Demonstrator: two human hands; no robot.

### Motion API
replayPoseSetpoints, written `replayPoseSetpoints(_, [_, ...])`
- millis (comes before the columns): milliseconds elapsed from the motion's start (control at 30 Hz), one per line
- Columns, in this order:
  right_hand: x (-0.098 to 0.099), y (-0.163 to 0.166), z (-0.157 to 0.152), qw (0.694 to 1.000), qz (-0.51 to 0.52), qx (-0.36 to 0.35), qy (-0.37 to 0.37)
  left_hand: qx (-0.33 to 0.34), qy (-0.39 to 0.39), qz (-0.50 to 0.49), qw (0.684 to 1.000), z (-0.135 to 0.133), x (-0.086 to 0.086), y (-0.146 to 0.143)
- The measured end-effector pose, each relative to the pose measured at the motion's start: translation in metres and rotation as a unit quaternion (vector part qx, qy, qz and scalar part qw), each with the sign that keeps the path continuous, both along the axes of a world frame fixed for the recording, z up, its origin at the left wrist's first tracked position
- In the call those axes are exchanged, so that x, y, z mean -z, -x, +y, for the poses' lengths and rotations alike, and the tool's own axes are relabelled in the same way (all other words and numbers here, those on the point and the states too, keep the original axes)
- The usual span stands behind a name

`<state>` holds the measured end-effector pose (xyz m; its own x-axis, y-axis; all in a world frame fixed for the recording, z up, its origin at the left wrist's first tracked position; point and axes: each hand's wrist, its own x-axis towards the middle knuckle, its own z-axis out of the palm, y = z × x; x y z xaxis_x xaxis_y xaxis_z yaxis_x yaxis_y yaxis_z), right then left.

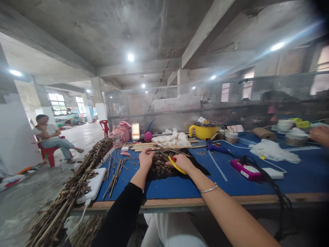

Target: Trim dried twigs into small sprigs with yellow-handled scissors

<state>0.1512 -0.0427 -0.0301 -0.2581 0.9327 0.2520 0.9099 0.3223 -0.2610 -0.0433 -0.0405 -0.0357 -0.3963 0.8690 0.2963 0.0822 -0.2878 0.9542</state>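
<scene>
My right hand (183,163) is wrapped round pruning shears with yellow handles (177,166) and a bit of red near the pivot; the blades are hard to make out. To its left, my left hand (146,160) pinches a thin dried plant stalk (164,151), which stretches right toward the shears. Beneath both hands, crumbled brown leaves (160,164) lie in a heap on a black cloth (203,168). Several cut stalks (117,175) rest on the blue table top (123,192) left of my left hand.
Long bundled dried stalks (69,192) lean along the table's left edge, beside a white power bank (96,183). Behind the heap are a yellow pot (205,131), white cloth (174,138) and a blue glue gun (216,147). Another person's hand (320,135) is far right; a person sits left.
</scene>
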Motion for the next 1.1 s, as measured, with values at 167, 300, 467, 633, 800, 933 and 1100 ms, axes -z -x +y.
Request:
replayPoseSetpoints(167, [-0.002,0.001,-0.003,1.0,-0.004,0.005,0.0,-0.011,0.009,-0.022,1.0,0.005,0.004,0.003])
replayPoseSetpoints(300, [-0.003,0.002,-0.006,1.0,-0.006,-0.007,0.007,0.002,0.006,-0.036,0.999,0.002,0.002,0.001])
replayPoseSetpoints(467, [-0.004,0.003,-0.006,1.0,-0.001,0.004,0.006,0.021,-0.001,-0.027,0.999,-0.004,-0.004,-0.003])
replayPoseSetpoints(633, [-0.003,0.002,-0.005,1.0,0.006,0.003,0.005,0.021,-0.005,-0.005,1.0,-0.001,-0.001,-0.002])
replayPoseSetpoints(800, [-0.002,0.001,-0.003,1.0,0.006,0.005,0.013,0.012,-0.012,0.015,1.0,0.0,0.001,-0.001])
replayPoseSetpoints(933, [0.0,0.0,0.0,1.0,0.012,0.009,0.011,0.024,-0.035,0.021,0.999,-0.002,-0.001,-0.002])
replayPoseSetpoints(1100, [0.002,-0.001,0.003,1.0,0.014,0.003,0.011,0.022,-0.03,0.043,0.998,-0.006,-0.004,-0.004])
